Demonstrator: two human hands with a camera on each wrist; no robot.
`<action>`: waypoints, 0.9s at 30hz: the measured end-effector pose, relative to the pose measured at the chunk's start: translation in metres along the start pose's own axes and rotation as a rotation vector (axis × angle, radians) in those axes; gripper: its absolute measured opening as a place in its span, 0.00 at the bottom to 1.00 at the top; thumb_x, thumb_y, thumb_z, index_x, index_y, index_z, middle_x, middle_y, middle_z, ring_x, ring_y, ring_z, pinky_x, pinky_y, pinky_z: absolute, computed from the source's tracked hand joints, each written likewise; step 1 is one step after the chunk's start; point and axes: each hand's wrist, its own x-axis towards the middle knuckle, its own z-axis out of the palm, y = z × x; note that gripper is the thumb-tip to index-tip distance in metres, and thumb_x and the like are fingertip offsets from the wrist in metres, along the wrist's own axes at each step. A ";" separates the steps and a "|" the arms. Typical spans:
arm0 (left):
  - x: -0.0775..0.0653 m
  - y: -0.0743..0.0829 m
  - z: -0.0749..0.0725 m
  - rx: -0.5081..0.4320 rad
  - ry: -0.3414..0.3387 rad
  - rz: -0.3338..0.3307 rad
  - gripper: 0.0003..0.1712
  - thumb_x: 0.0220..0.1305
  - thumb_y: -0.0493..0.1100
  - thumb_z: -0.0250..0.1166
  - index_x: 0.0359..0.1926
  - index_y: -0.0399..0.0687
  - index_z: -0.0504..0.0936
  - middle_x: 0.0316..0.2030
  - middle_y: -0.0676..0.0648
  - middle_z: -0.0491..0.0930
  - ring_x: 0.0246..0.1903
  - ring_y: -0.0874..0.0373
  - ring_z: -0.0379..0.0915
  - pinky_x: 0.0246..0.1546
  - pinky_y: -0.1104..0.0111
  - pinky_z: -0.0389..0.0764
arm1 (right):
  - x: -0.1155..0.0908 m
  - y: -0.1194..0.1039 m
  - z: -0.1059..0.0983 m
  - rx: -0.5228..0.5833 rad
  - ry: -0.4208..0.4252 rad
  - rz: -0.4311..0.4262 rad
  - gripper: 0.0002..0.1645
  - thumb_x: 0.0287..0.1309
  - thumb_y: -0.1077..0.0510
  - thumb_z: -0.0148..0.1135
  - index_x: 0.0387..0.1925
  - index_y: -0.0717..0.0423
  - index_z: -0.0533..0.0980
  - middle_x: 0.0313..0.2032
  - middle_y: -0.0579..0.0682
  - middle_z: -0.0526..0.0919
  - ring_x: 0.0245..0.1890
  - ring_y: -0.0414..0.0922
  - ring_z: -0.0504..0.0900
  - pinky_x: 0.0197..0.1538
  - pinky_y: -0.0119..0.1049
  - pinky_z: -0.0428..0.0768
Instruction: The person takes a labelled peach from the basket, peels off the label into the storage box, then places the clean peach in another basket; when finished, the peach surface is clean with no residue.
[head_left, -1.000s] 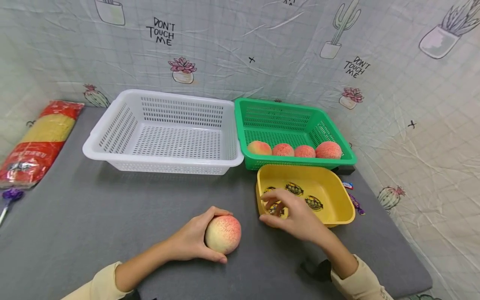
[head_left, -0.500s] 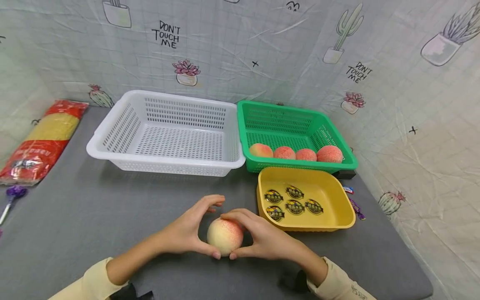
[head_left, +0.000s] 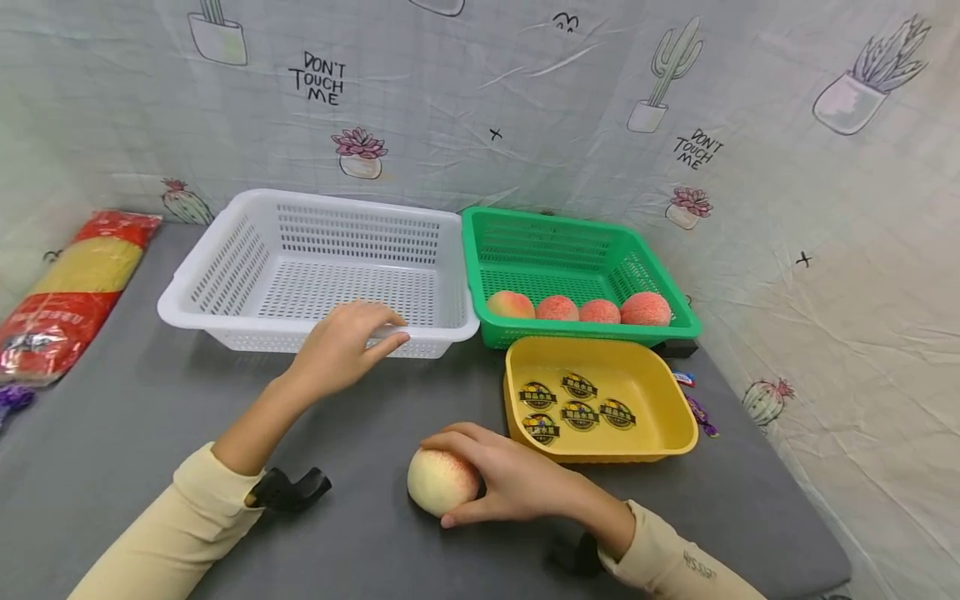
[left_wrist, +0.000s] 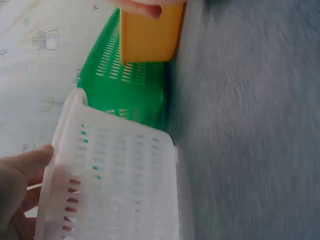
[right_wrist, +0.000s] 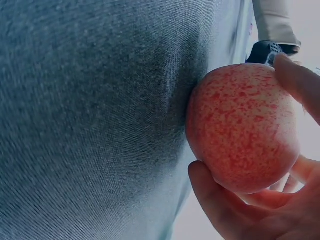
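In the head view my right hand [head_left: 510, 479] grips a peach [head_left: 438, 482], pale on the left and speckled red above, low over the table. The right wrist view shows the red side of this peach [right_wrist: 245, 127], with fingers and thumb curved around it. My left hand [head_left: 341, 346] is at the front rim of the white plastic basket [head_left: 225, 321]. Its curled fingers reach over the rim while the thumb lies on the near side. Through the holes of the white basket [left_wrist: 120, 165], in the left wrist view, a reddish patch shows behind the wall.
Right of the white basket is a green basket [head_left: 562, 223] with several peaches [head_left: 557, 308] along its front. A yellow tub [head_left: 660, 400] with several round stickers inside stands before it. Small wrapped sweets [head_left: 701, 415] lie beside the tub; a red-and-yellow bag [head_left: 78, 292] lies far left.
The peach has passed from my left hand to my right, which moved over from the yellow tub. My left hand has let go and moved up and left to the white basket's rim.
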 end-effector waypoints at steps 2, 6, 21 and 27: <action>-0.002 -0.001 0.001 0.024 -0.002 -0.025 0.12 0.63 0.46 0.64 0.42 0.43 0.83 0.41 0.45 0.83 0.42 0.47 0.77 0.44 0.51 0.74 | 0.003 -0.001 0.000 -0.018 -0.007 0.006 0.40 0.48 0.44 0.73 0.62 0.47 0.67 0.55 0.46 0.70 0.51 0.38 0.71 0.49 0.29 0.74; -0.003 -0.002 0.002 0.022 0.021 -0.045 0.10 0.63 0.46 0.64 0.41 0.46 0.84 0.38 0.47 0.83 0.35 0.49 0.78 0.35 0.54 0.76 | 0.006 -0.003 -0.004 -0.001 -0.009 0.031 0.38 0.45 0.47 0.74 0.58 0.44 0.69 0.52 0.44 0.71 0.48 0.38 0.72 0.46 0.29 0.75; -0.002 -0.002 0.004 0.040 0.024 -0.032 0.11 0.61 0.47 0.65 0.39 0.44 0.84 0.35 0.47 0.84 0.34 0.49 0.79 0.36 0.54 0.77 | 0.001 -0.001 -0.122 -0.133 0.388 0.051 0.40 0.40 0.53 0.77 0.58 0.47 0.71 0.54 0.44 0.73 0.50 0.42 0.71 0.43 0.42 0.77; -0.001 -0.002 0.006 0.036 0.031 -0.019 0.10 0.61 0.46 0.65 0.38 0.45 0.83 0.35 0.48 0.84 0.34 0.50 0.79 0.38 0.54 0.76 | 0.028 0.052 -0.164 -0.168 0.449 0.306 0.41 0.46 0.54 0.74 0.62 0.53 0.68 0.55 0.58 0.71 0.48 0.54 0.71 0.43 0.51 0.75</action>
